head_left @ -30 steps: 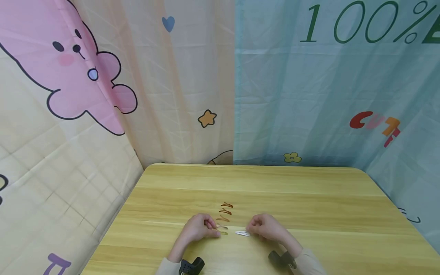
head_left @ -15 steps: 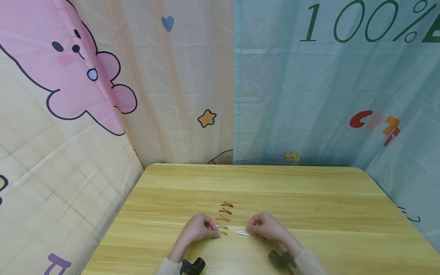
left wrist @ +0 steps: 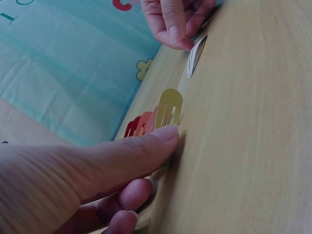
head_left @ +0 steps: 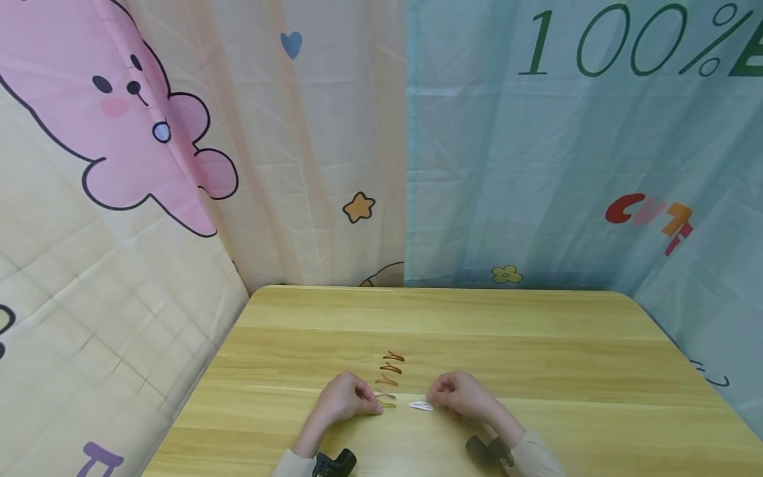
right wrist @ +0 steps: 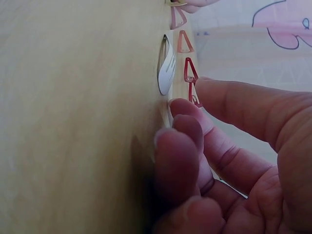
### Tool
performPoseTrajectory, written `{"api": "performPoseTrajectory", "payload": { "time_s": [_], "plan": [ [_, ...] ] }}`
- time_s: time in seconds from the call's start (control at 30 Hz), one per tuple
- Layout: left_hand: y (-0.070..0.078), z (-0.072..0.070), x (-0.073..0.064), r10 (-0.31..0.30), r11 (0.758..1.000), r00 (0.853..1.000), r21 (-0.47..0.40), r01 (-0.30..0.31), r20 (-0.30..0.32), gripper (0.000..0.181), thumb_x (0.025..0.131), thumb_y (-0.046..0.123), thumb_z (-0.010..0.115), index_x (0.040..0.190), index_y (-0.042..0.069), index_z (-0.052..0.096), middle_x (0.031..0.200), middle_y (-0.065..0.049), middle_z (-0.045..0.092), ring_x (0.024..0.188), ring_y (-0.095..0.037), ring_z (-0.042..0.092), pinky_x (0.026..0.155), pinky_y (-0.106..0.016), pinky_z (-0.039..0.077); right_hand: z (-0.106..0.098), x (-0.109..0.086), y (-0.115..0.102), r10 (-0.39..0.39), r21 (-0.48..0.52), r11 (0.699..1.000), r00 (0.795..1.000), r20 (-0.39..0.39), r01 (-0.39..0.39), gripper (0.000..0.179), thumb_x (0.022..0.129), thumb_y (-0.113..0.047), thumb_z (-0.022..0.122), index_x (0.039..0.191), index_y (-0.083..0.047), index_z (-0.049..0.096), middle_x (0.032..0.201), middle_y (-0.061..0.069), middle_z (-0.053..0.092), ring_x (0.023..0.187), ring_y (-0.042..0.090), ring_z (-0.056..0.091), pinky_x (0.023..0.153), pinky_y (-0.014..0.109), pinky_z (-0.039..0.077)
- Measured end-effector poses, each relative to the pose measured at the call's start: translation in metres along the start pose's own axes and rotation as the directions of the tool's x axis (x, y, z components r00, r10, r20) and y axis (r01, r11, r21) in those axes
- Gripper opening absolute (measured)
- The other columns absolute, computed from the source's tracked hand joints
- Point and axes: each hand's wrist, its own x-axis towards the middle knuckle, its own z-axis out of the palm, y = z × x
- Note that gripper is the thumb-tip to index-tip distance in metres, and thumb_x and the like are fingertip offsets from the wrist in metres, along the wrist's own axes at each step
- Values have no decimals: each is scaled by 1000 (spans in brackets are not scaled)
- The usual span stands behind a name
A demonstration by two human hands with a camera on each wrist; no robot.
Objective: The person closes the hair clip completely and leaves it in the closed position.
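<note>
My left hand (head_left: 347, 396) pinches a yellow snap hair clip (left wrist: 170, 102) between thumb and fingers, low over the table. The thumb covers the clip's lower part in the left wrist view. Right of it a white snap hair clip (head_left: 421, 405) lies on the wood, its near end visible in the right wrist view (right wrist: 166, 78). My right hand (head_left: 457, 391) rests beside that white clip, fingers loosely bent and fingertips right at its end. Nothing shows between the right thumb and fingers.
Beyond the yellow clip, a pink hair clip (head_left: 387, 396), an orange one (head_left: 387, 381) and two reddish-brown ones, the nearer clip (head_left: 391, 368) and the farther clip (head_left: 394, 356), form a column on the wooden table (head_left: 512, 331). Printed curtains (head_left: 322, 132) hang behind the table.
</note>
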Motion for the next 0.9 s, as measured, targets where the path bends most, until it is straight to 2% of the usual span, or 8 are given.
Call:
{"api": "performPoseTrajectory", "payload": {
  "time_s": [0.2, 0.5, 0.9],
  "plan": [
    [0, 0, 1, -3, 1000, 1000, 0, 3, 4, 17, 68, 30, 85, 67, 22, 70, 63, 16, 60, 56, -5, 49, 53, -26, 39, -1, 0, -1, -6, 4, 1000, 1000, -1, 6, 15, 91, -22, 64, 84, -9, 67, 60, -2, 52, 46, 10, 44, 41, 22, 33],
    [2, 1, 3, 7, 998, 999, -70, -5, 36, 14, 72, 26, 82, 70, 20, 70, 64, 13, 61, 58, -6, 51, 55, -25, 40, -1, 0, 1, -9, 0, 1000, 1000, 5, 9, 15, 93, -21, 61, 86, -9, 68, 59, -2, 51, 45, 9, 44, 40, 22, 33],
    [6, -2, 6, 5, 993, 1000, -119, -5, 4, 15, 77, 31, 78, 73, 20, 68, 65, 11, 59, 54, -8, 53, 51, -25, 43, 0, 0, -2, -26, 7, 1000, 1000, 3, 26, 19, 94, -24, 61, 84, -9, 65, 62, -1, 53, 48, 11, 47, 41, 22, 36]
  ]
}}
